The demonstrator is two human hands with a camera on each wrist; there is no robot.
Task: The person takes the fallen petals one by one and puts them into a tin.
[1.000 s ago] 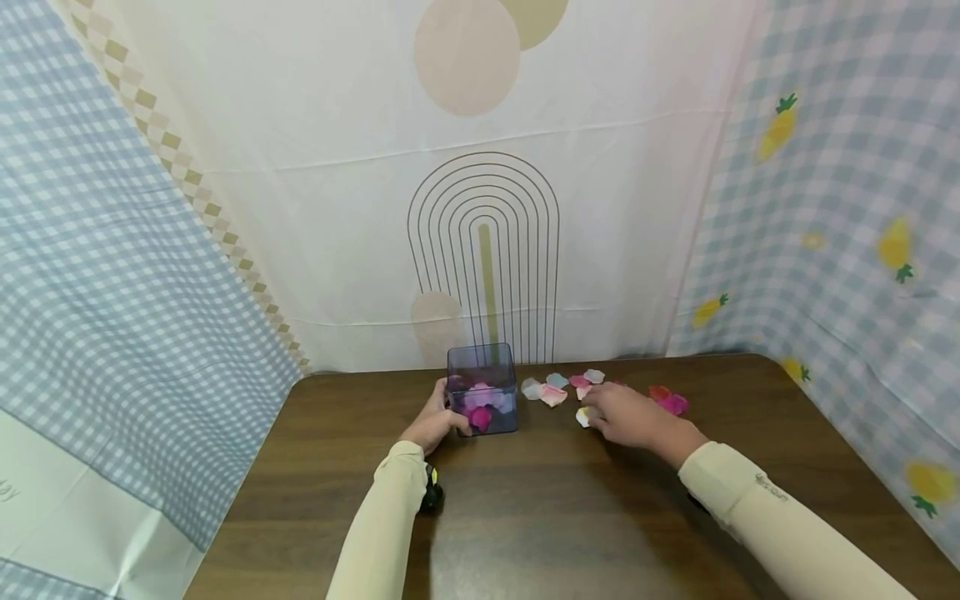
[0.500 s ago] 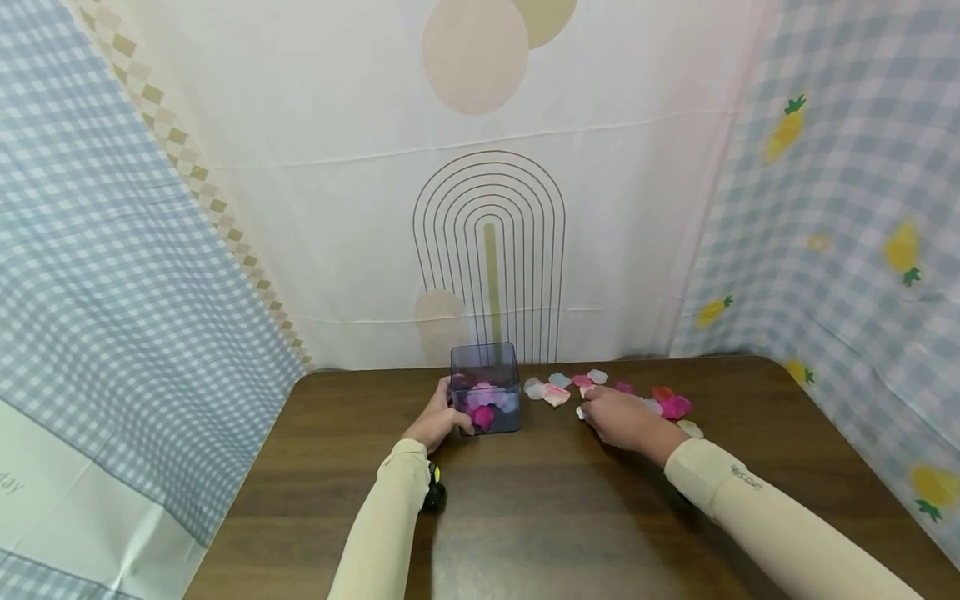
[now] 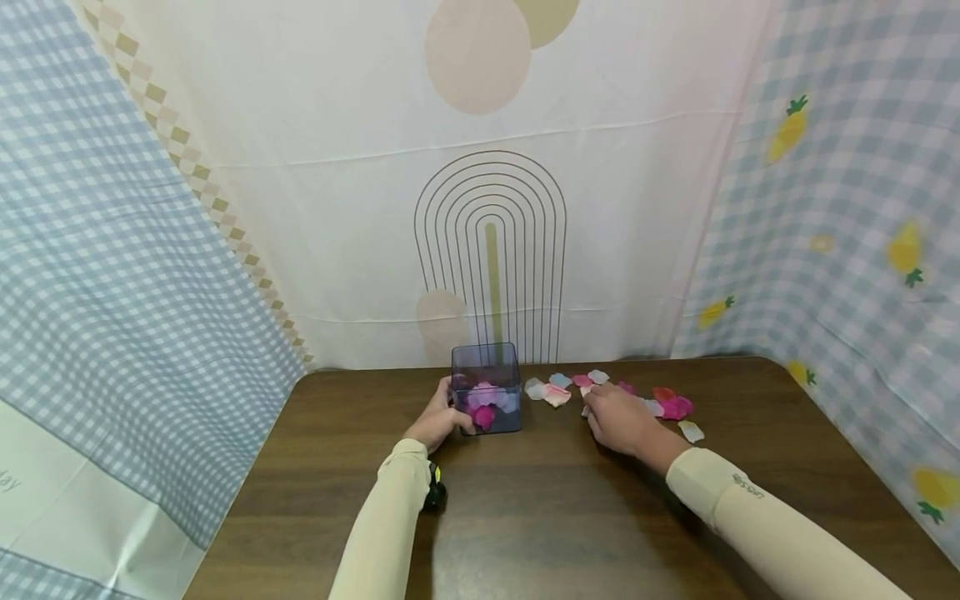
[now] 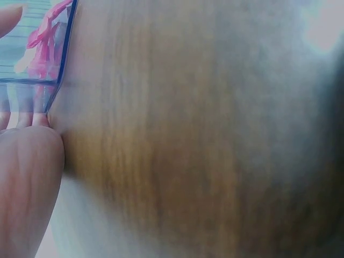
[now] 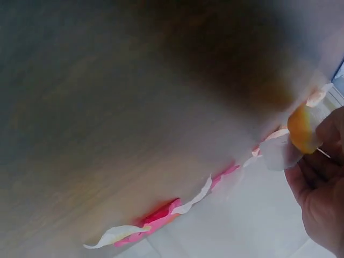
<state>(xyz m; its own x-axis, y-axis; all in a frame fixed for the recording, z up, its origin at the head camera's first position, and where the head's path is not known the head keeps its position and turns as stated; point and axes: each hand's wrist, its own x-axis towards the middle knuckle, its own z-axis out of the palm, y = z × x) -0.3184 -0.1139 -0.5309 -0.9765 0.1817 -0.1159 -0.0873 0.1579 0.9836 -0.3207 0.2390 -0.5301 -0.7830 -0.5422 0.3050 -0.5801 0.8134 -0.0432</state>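
My left hand (image 3: 438, 419) grips the left side of a clear purple-blue plastic box (image 3: 517, 375), thumb at the front corner. Inside lie pink and lilac petals (image 3: 482, 400); the left wrist view catches the box's edge (image 4: 65, 59) and some pink petals (image 4: 45, 40). To the right, low over the table, my right hand (image 3: 622, 419) is among scattered artificial petals. In the right wrist view its fingertips pinch a white petal with yellow (image 5: 302, 129), beside a translucent whitish petal (image 5: 280, 152). Most of the pinched petal is hidden from the head view.
Between box and right hand lie a white petal (image 3: 534, 388), a blue one (image 3: 560, 380) and a pale pink one (image 3: 557, 396). Magenta (image 3: 677, 407), red (image 3: 663, 393) and cream (image 3: 691, 431) petals lie beyond the right hand. A patterned curtain (image 3: 360, 250) hangs behind the wooden table (image 3: 510, 517).
The right hand has shifted slightly left and now covers the white-yellow petal in the head view. A cream petal by the right wrist has come into sight. The left hand and box stay put.
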